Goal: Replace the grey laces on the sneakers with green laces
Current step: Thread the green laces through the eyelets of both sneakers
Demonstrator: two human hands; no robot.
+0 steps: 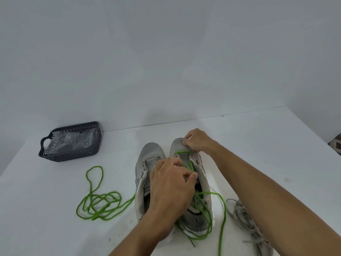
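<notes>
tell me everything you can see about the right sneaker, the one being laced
The right sneaker is grey mesh with pale panels and a white sole, standing upright on the white table, toe pointing away, beside the left sneaker. A green lace crosses its front eyelets and trails loose over the heel. The right hand grips its toe; the left hand pinches the lace over the tongue.
</notes>
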